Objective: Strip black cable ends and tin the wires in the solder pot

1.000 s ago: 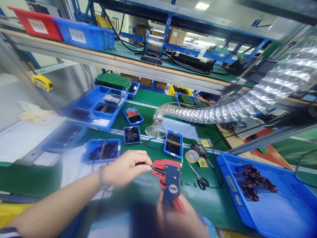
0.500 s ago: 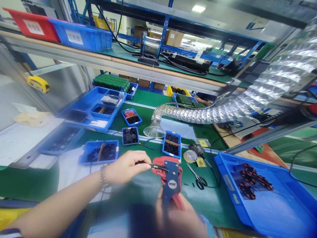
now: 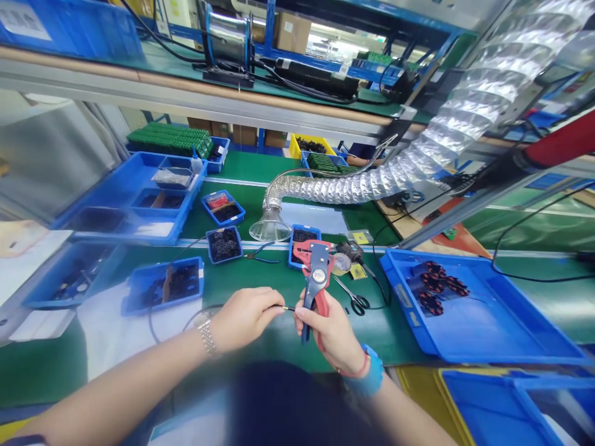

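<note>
My right hand [image 3: 332,331] is closed round the handles of a red and blue wire stripper [image 3: 314,274], which stands upright with its jaws pointing away from me. My left hand [image 3: 244,316] pinches a thin black wire [image 3: 284,308] at its end, and the wire's tip meets my right thumb and forefinger below the stripper's head. The wire trails back under my left wrist in a loop [image 3: 162,322] on the green mat [image 3: 279,344]. A metal watch sits on my left wrist.
Small blue bins [image 3: 163,285] of black parts stand ahead on the left. A silver flexible duct with a funnel mouth [image 3: 270,229] hangs over the middle. Scissors [image 3: 352,298] and a tape roll [image 3: 341,263] lie right of the stripper. A large blue tray [image 3: 469,322] with coils [image 3: 434,286] stands at right.
The stripper has come off the wire and risen upright, now gripped higher in my right hand. My view has dropped and shifted right. My left hand still pinches the wire.
</note>
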### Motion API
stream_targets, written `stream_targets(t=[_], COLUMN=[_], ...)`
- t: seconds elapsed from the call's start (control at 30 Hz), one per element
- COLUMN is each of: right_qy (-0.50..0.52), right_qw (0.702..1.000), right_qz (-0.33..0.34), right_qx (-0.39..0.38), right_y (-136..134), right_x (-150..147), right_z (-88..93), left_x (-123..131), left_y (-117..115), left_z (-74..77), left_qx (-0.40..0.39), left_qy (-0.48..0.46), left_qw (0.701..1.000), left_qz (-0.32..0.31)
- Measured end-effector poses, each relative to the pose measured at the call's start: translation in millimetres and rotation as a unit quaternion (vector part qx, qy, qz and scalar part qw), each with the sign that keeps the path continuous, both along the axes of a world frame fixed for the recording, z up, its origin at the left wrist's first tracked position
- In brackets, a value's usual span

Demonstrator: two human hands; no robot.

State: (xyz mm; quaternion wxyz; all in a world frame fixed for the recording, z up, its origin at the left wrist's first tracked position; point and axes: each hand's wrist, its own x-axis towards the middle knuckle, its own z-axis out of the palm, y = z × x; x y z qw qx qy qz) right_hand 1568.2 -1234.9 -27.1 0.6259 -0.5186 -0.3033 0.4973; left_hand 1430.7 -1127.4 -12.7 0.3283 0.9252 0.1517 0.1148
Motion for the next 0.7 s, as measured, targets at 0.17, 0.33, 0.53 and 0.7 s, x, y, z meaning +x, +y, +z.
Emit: stream_targets(t=[0.17, 0.33, 0.53, 0.7], right_qy=[-0.035, -0.226, -0.357, -0.355], right_qw=[0.998, 0.971, 0.928, 0.925], right_qz=[-0.03, -0.064, 0.107, 0.136], right_qx=[-0.031, -0.038, -0.005, 0.004], right_y=[-19, -25, -11, -10], right_x=[28, 45, 28, 20], right_z=[-3.0, -4.1, 3.1, -0.5], left_x=[-11, -5, 13, 5], left_y=[19, 24, 5, -5], left_z=[0.8, -1.9, -9.6, -12.9], left_qx=[0.005, -0.053, -0.038, 0.001], left_qy=[0.012, 0.023, 0.041, 0.048], left_qw=[1.0, 0.998, 0.996, 0.994], left_qz=[-0.006, 0.002, -0.076, -0.101])
